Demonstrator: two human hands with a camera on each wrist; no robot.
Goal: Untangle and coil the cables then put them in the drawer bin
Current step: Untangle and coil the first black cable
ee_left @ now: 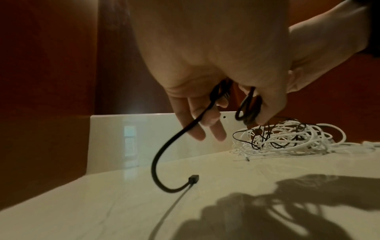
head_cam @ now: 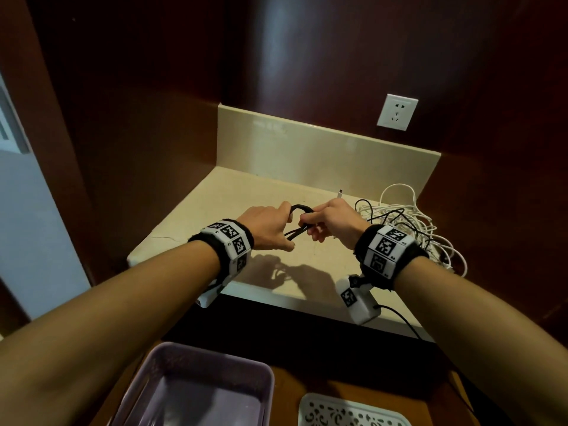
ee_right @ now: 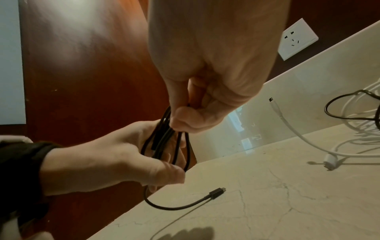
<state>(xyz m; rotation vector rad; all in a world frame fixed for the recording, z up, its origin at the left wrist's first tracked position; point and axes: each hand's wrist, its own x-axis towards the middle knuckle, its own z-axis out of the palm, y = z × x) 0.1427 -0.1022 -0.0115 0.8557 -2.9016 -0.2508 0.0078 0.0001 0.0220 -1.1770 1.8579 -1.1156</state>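
A black cable (head_cam: 297, 208) is gathered into several loops between my two hands, above the cream countertop (head_cam: 246, 192). My left hand (head_cam: 287, 224) holds one side of the loops with thumb against fingers. My right hand (head_cam: 307, 224) pinches the other side. In the right wrist view the right fingertips (ee_right: 180, 125) grip the black loops (ee_right: 164, 142) over the left hand (ee_right: 123, 162). The cable's loose end hangs down, and its plug (ee_right: 217, 192) hovers just above the counter. A tangle of white and black cables (head_cam: 408, 219) lies at the right. The purple bin (head_cam: 153, 358) sits below the counter.
A white wall socket (head_cam: 397, 111) is above the backsplash at the right. One white connector (ee_right: 274, 105) sticks up near the backsplash. A white perforated tray (head_cam: 353, 410) lies beside the bin. Dark wooden walls close in the counter on the left and back.
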